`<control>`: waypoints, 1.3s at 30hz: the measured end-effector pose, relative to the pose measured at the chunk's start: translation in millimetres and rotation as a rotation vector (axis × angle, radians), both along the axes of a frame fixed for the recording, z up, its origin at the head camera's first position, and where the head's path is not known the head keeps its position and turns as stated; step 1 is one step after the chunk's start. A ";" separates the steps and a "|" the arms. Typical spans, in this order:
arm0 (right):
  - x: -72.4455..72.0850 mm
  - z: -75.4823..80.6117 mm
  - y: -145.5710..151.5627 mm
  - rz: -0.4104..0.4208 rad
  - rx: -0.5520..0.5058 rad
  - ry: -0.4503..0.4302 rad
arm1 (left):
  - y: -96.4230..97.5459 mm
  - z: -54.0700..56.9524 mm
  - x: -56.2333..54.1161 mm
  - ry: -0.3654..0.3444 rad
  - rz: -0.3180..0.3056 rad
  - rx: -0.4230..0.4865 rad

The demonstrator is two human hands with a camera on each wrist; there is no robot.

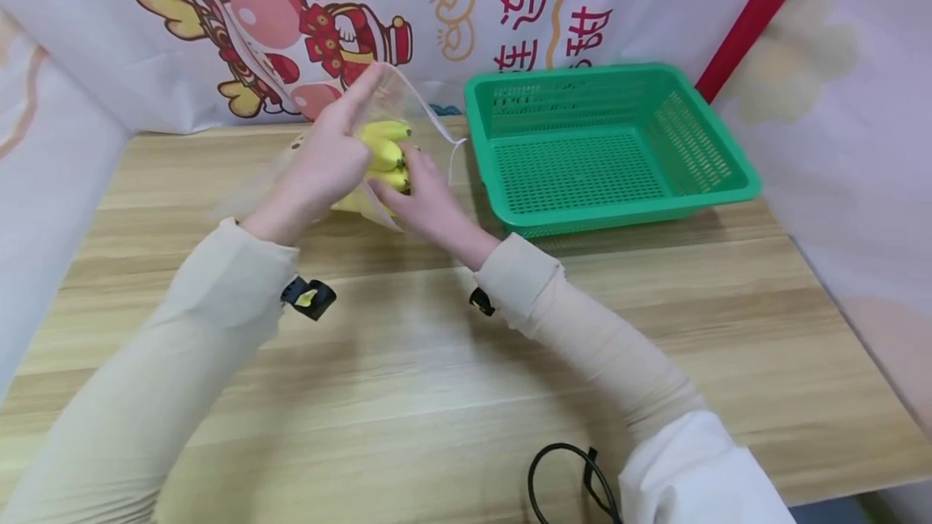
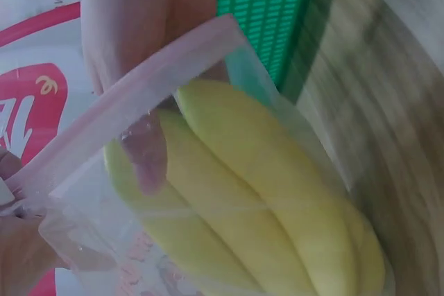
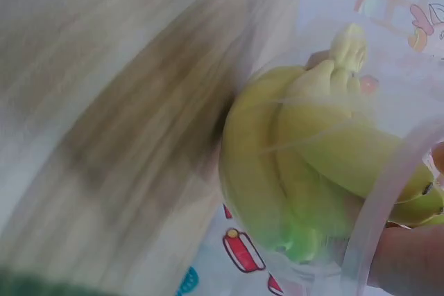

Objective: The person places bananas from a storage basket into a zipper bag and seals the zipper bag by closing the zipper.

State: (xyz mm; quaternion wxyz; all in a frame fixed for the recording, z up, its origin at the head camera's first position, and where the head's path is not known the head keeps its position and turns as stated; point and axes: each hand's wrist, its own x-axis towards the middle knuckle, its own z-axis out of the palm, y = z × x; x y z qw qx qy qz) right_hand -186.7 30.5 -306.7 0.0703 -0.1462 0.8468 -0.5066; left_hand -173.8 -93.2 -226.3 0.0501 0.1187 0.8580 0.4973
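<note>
Several bananas (image 1: 383, 155) sit inside the bag (image 1: 402, 99) your left hand (image 1: 328, 150) pinches, while your right hand (image 1: 431, 199) grips them.

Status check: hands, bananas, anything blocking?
Left hand holds clear bag by its rim. Right hand in bag mouth, gripping bananas. Bag film around bananas; green basket off to the right.

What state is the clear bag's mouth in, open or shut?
Open: the clear bag gapes at its rim, and the right hand reaches in through it, gripping the bananas.
</note>
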 end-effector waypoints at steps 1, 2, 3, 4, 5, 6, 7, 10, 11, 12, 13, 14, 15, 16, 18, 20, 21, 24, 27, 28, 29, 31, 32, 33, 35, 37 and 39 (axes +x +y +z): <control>0.4 1.1 -0.5 0.011 0.014 -0.001 | -1.6 1.6 -0.1 -0.006 0.008 0.005; 0.8 2.5 -0.3 0.017 0.025 0.002 | -3.0 3.2 -0.3 -0.009 0.012 0.005; 1.1 4.3 0.5 0.016 0.036 0.005 | -4.5 4.9 -0.6 -0.011 0.015 0.002; 1.3 6.5 1.6 0.011 0.042 0.017 | -5.8 6.6 -1.2 -0.011 0.016 -0.007; 1.2 8.8 3.2 0.003 0.050 0.034 | -7.0 8.6 -1.6 -0.014 0.013 -0.010; 1.1 11.1 5.2 -0.009 0.052 0.063 | -8.1 10.5 -2.1 -0.017 0.008 -0.015; 0.9 13.7 7.5 -0.021 0.056 0.106 | -9.2 12.5 -2.7 -0.022 0.002 -0.019; -0.5 21.5 15.2 -0.047 0.087 0.260 | -12.8 17.7 -4.1 -0.034 -0.012 -0.037; -1.2 23.6 18.1 -0.045 0.103 0.308 | -13.9 19.4 -4.2 -0.038 -0.010 -0.047; -1.8 25.4 20.9 -0.035 0.120 0.354 | -15.4 20.9 -4.3 -0.040 -0.007 -0.059; -2.7 26.9 23.7 -0.020 0.145 0.397 | -16.8 22.4 -4.3 -0.037 -0.003 -0.072; -3.7 28.0 26.4 -0.001 0.176 0.435 | -18.3 23.9 -4.2 -0.035 0.002 -0.079; -4.3 28.8 29.2 0.018 0.213 0.468 | -19.9 25.5 -3.9 -0.036 0.010 -0.091; -4.8 29.0 31.7 0.039 0.250 0.500 | -21.6 27.0 -3.3 -0.034 0.016 -0.103; -6.0 29.3 36.6 0.071 0.353 0.561 | -25.2 30.0 -2.9 -0.039 0.010 -0.106; -7.2 30.5 40.8 0.091 0.455 0.617 | -29.2 33.0 -2.7 -0.047 0.004 -0.127; -8.0 31.5 42.7 0.101 0.498 0.641 | -31.4 34.2 -2.9 -0.047 0.003 -0.147; -12.0 35.1 47.6 0.128 0.592 0.701 | -37.8 36.5 -4.3 -0.057 0.000 -0.161; -16.8 38.5 51.2 0.148 0.630 0.708 | -43.2 36.9 -5.0 -0.062 0.015 -0.138; -18.0 39.2 52.1 0.151 0.635 0.696 | -44.5 36.6 -4.8 -0.066 0.020 -0.121; -19.2 39.7 52.8 0.151 0.636 0.681 | -45.6 36.2 -4.6 -0.066 0.022 -0.110; -20.9 40.4 53.5 0.149 0.629 0.660 | -47.1 35.4 -4.3 -0.062 0.023 -0.101; -21.4 40.6 53.6 0.148 0.620 0.656 | -47.7 35.2 -4.3 -0.058 0.019 -0.103; -21.8 40.8 53.7 0.151 0.608 0.657 | -48.3 35.2 -4.5 -0.053 0.012 -0.111; -22.3 41.8 53.1 0.158 0.591 0.664 | -49.6 35.7 -4.8 -0.041 -0.003 -0.133; -22.4 43.4 52.1 0.170 0.572 0.673 | -52.9 37.2 -4.3 -0.033 -0.019 -0.160; -22.0 46.8 50.1 0.176 0.569 0.662 | -58.7 39.6 -3.9 -0.025 -0.021 -0.198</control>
